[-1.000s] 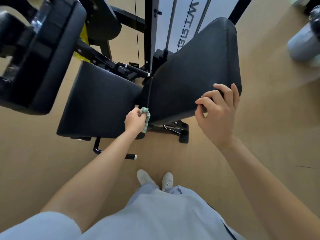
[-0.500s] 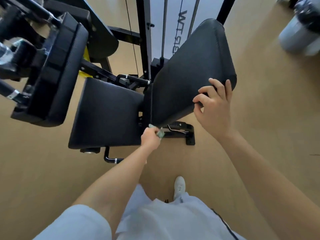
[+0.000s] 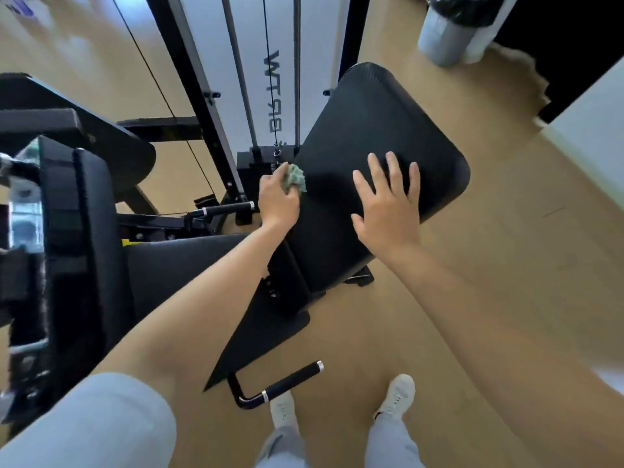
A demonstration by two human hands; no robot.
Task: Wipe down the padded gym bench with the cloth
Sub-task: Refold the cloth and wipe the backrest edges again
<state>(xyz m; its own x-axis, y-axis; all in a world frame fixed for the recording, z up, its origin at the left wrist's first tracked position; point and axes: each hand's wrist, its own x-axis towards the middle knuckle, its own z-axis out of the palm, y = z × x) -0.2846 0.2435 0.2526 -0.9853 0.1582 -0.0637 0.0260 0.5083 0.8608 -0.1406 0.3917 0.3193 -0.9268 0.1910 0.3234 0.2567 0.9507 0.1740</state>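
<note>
The black padded back pad [image 3: 378, 123] of the gym bench slopes up and away in the middle of the view, with the seat pad [image 3: 189, 265] lower to its left. My left hand [image 3: 278, 197] grips a bunched green cloth [image 3: 294, 177] against the back pad's left edge. Flat on the pad's surface to the right lies my right hand [image 3: 388, 204], its fingers spread and straight.
The machine's black frame and cables [image 3: 266, 79] rise behind the bench. A big black padded arm [image 3: 71, 231] stands at the left. A black handle bar [image 3: 283, 383] sticks out low by my white shoes [image 3: 395, 396]. A grey bin [image 3: 452, 28] stands at the far right on tan floor.
My left hand has carried the cloth from the bench's lower front edge up to the back pad's left side. My right hand has let go of the pad's edge and now lies flat.
</note>
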